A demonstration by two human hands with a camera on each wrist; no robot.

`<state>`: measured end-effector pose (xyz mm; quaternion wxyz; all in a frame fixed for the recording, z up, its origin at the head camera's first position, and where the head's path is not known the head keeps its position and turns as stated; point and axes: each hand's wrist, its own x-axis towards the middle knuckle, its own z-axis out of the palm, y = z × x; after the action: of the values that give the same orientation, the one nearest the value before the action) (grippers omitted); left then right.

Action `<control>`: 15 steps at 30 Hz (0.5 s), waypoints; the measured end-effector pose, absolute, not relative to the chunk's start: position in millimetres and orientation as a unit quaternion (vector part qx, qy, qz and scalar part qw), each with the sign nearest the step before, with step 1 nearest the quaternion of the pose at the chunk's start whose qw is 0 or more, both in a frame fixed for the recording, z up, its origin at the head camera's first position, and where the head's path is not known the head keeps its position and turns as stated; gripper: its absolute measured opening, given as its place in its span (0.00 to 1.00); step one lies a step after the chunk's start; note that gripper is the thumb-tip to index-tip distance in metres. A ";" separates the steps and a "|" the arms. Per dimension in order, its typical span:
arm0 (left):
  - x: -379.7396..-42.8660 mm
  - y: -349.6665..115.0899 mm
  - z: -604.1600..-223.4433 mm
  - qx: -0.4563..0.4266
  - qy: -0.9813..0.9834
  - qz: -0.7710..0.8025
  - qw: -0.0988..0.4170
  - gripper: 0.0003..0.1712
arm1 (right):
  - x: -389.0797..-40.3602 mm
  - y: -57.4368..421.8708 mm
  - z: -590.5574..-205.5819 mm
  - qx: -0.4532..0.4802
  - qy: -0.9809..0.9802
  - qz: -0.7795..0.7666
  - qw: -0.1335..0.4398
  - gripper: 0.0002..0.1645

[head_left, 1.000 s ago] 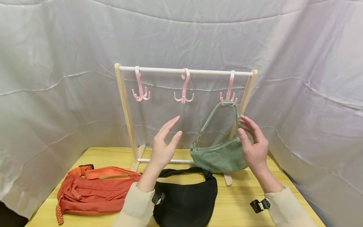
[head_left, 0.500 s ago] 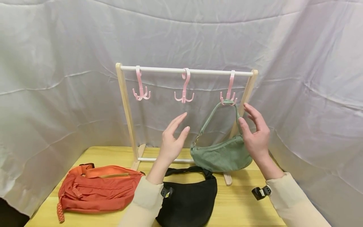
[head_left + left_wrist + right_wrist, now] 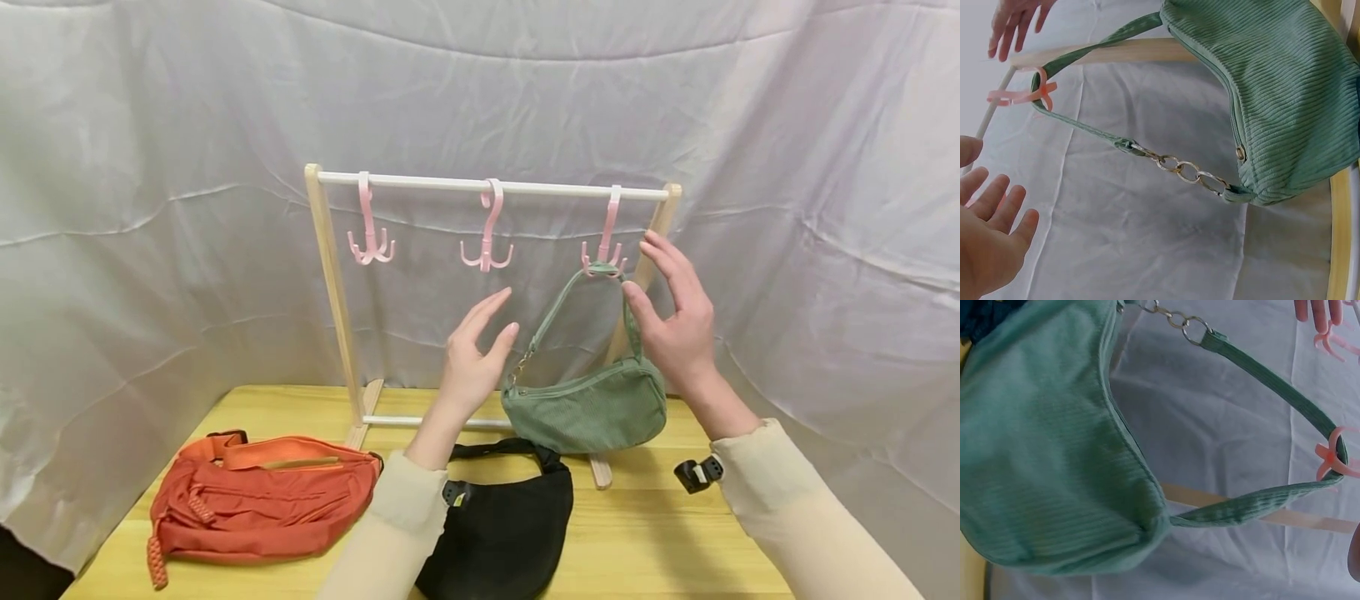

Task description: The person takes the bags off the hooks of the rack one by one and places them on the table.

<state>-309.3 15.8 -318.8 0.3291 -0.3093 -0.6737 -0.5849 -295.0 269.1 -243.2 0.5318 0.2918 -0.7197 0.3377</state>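
Note:
A green corduroy handbag (image 3: 588, 410) hangs by its strap (image 3: 553, 315) from the right pink hook (image 3: 611, 221). Gold chain links (image 3: 1179, 169) join one strap end to the bag in the left wrist view. My right hand (image 3: 684, 329) is raised just right of the strap, fingers extended and thumb apart from them. Its thumb (image 3: 1355, 556) shows clear of the strap in the right wrist view. To the bag's left, my left hand (image 3: 474, 358) hovers with spread fingers and holds nothing.
Two more pink hooks (image 3: 487, 225) hang along the white rail (image 3: 427, 182) of the wooden-sided rack. A red-orange waist bag (image 3: 262, 504) lies at the table's left. The black bag (image 3: 510, 533) lies front centre, partly behind my left sleeve. Grey cloth (image 3: 480, 92) surrounds the yellow table.
My right hand has risen along the strap towards the right hook. My left hand has shifted right and slightly up. The green handbag stays hanging in place.

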 end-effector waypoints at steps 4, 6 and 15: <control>-311.0 19.3 -317.7 -0.308 -0.680 -0.583 0.323 0.27 | -308.4 277.1 -238.2 0.306 -0.721 0.314 0.536 0.31; -312.3 21.0 -317.4 -0.307 -0.682 -0.580 0.321 0.27 | -312.3 278.6 -234.0 0.312 -0.722 0.304 0.538 0.35; -320.7 30.8 -313.3 -0.310 -0.690 -0.572 0.318 0.26 | -327.6 278.5 -210.9 0.331 -0.716 0.268 0.552 0.39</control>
<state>-320.7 30.8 -313.3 0.3180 -0.3097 -0.6900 -0.5717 -327.6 278.5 -210.9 0.5524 0.3314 -0.7165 0.2679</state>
